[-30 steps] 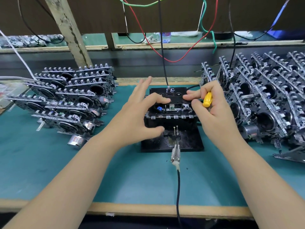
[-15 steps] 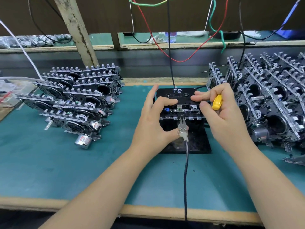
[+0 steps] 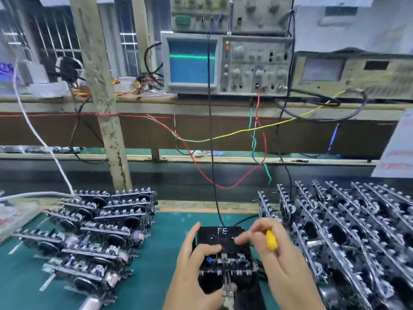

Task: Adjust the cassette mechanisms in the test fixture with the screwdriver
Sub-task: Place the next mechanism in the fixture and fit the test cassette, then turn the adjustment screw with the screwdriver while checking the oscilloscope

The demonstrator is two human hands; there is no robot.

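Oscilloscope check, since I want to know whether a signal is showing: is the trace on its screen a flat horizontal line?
Yes, the oscilloscope shows one flat green horizontal line across the upper part of its blue screen.
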